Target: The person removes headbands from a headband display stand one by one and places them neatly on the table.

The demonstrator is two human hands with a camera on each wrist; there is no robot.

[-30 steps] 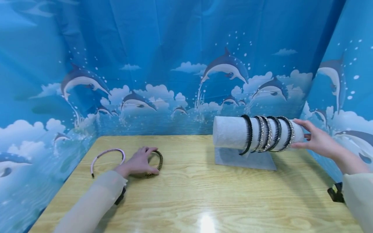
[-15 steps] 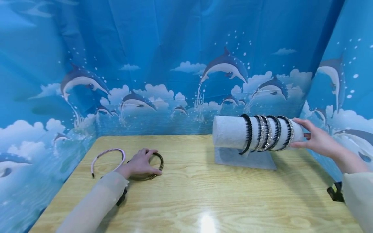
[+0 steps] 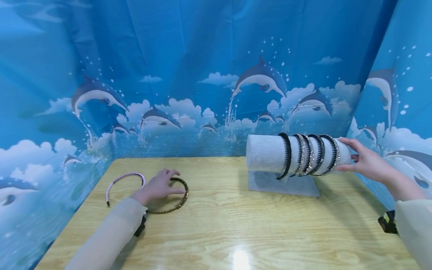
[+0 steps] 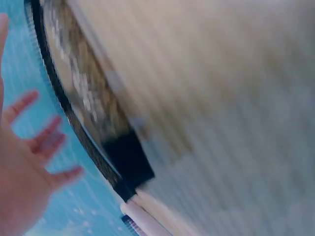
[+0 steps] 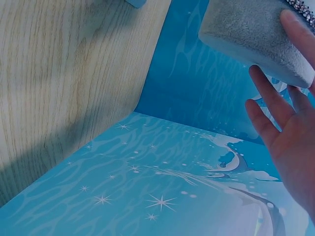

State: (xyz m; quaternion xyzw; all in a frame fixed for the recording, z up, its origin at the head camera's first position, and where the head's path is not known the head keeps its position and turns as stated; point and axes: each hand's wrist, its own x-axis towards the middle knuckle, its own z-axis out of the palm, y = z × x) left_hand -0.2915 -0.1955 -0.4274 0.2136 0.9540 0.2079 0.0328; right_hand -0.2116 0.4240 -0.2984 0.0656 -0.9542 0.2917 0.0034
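Observation:
On the left of the table, a dark headband with gold beads (image 3: 185,195) lies in an arc. My left hand (image 3: 160,186) hovers at its left side, thumb and forefinger spread over the band. The left wrist view has that hand (image 4: 22,177) with fingers splayed beside the band (image 4: 93,83), gripping nothing. A pale grey, plush roll-shaped display stand (image 3: 266,153) stands at the right, bearing several black and glittery headbands (image 3: 318,154). My right hand (image 3: 372,163) holds the roll's right end between thumb and fingers; the right wrist view shows the fingertips against its end (image 5: 246,37).
A pink headband (image 3: 113,182) lies to the left, partly behind my left forearm. The wooden table (image 3: 216,228) meets a blue dolphin-print curtain (image 3: 202,93) at the back and sides. The stand's flat grey base (image 3: 283,185) rests on the table.
My left hand has drawn slightly left and back from the gold-beaded headband, its thumb coming away from the front part. More of the band shows now. My right hand stays on the stand.

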